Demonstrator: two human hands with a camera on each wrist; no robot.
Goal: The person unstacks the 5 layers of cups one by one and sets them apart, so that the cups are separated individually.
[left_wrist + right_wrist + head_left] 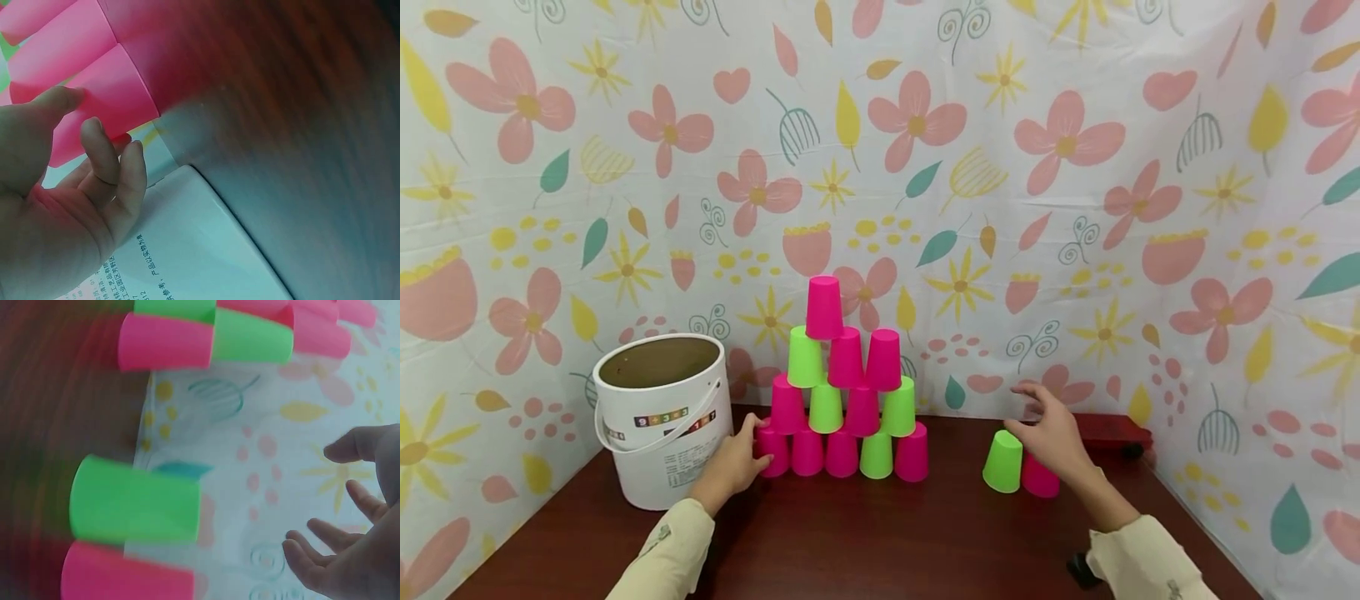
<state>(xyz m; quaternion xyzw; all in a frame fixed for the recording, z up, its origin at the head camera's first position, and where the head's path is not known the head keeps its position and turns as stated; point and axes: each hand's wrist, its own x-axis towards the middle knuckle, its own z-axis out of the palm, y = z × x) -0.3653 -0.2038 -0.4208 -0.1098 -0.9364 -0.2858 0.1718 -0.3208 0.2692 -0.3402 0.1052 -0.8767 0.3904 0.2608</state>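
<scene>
Upside-down pink and green cups stand in a stepped pyramid, with one pink cup (pixel 824 308) on top. At the lower left corner, my left hand (pixel 737 457) holds the end pink cup (pixel 115 94) of the bottom row. Its thumb (pixel 62 100) lies against the front of that cup, and the other fingers reach round its side, partly hidden. Off to the right, a green cup (pixel 1003 462) stands beside another pink cup (pixel 1041 477), both upside down. My right hand (pixel 1051 429) is above these two, fingers spread and holding nothing; the right wrist view shows it apart from them.
A white bucket (pixel 662 442) with a handle stands close to my left forearm. Behind my right hand lies a flat red object (pixel 1112 432) with a dark part. Near the right sleeve is a small black item (pixel 1081 572). A flowered cloth (pixel 880 192) hangs behind the brown table (pixel 850 542).
</scene>
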